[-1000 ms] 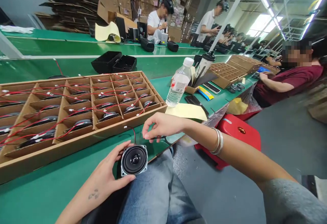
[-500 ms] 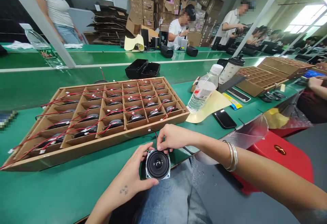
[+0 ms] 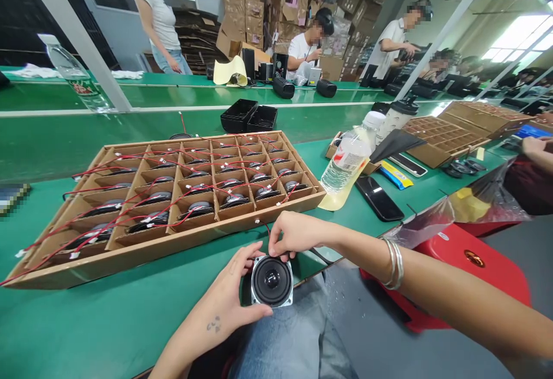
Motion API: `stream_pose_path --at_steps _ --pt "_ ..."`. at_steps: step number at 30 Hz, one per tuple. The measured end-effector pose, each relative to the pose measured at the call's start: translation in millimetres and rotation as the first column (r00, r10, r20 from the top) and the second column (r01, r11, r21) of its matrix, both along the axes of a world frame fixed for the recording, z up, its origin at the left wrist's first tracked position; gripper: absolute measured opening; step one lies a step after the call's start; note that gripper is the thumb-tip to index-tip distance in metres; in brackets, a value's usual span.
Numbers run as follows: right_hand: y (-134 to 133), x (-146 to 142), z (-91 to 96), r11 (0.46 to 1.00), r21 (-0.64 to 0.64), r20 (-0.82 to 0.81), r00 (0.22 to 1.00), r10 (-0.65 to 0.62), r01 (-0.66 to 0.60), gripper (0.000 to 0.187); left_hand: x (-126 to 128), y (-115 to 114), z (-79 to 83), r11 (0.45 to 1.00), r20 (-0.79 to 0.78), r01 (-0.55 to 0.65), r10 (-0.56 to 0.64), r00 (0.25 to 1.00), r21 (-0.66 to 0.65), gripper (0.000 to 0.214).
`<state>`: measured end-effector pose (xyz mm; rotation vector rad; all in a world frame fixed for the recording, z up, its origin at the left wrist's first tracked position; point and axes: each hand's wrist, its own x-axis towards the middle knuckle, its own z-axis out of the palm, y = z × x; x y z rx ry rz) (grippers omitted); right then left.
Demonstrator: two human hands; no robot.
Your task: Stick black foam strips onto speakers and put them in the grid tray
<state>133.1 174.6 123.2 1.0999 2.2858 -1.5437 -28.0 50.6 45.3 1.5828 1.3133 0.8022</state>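
Note:
My left hand (image 3: 228, 292) cradles a square-framed black loudspeaker (image 3: 272, 280) from the lower left, its cone facing up toward me. My right hand (image 3: 294, 235) comes in from the right, with its fingertips pinching the speaker's top edge. A thin red-and-black wire (image 3: 263, 228) runs up from under those fingers, and its connection point is hidden by them. Just beyond my hands lies a cardboard divider tray (image 3: 173, 242) holding several similar speakers, with red wires across its compartments.
The tray and speaker sit on a green workbench (image 3: 108, 321). To the right are a water bottle (image 3: 345, 163), a phone (image 3: 379, 197), a second cardboard tray (image 3: 444, 134), and a plastic bag (image 3: 479, 203). A red stool (image 3: 475, 264) stands below. A co-worker's hand (image 3: 536, 147) rests far right.
My right hand has moved from beside the speaker onto its top edge. My view has swung left, bringing a standing person into sight and shifting the bench to the right.

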Motion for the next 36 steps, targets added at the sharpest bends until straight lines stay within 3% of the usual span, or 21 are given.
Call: stream_pose_path --at_steps 6,11,14,17,21,25,29,36 --pt "2 -7 7.2 0.988 0.087 0.145 0.982 0.118 -0.131 0.009 0 1 6.3 1.000 0.002 0.024 -0.024 1.000 -0.013 0.077" --pt "0 -14 25.5 0.943 0.115 0.378 0.892 0.248 -0.311 0.024 -2 0 3.6 1.000 -0.027 0.020 -0.020 0.999 0.006 0.076" --pt "-1 -1 40.0 0.914 0.137 0.408 0.862 0.299 -0.382 0.025 -3 0 1.4 0.999 -0.054 -0.001 0.004 0.999 0.042 0.075" --pt "-5 31 55.2 0.868 0.253 0.390 0.866 0.313 -0.427 0.017 -1 -1 4.3 0.996 -0.118 0.000 0.011 0.993 0.090 0.070" --pt "-16 84 68.0 0.892 0.375 0.260 0.953 0.158 -0.250 0.019 2 -4 14.8 0.985 -0.263 0.045 0.001 0.965 0.167 0.057" --pt "-31 127 64.4 0.904 0.427 0.095 0.995 -0.036 -0.008 0.019 4 -6 24.2 0.958 -0.417 0.119 -0.001 0.909 0.259 0.055" --pt "-40 153 48.0 0.895 0.413 -0.024 0.984 -0.175 0.169 0.026 6 -4 32.4 0.933 -0.587 0.175 0.046 0.808 0.315 0.058" --pt "-52 184 2.9 0.902 0.333 -0.238 0.950 -0.203 0.276 0.029 13 0 50.3 0.935 -0.742 0.240 0.035 0.669 0.261 0.057"
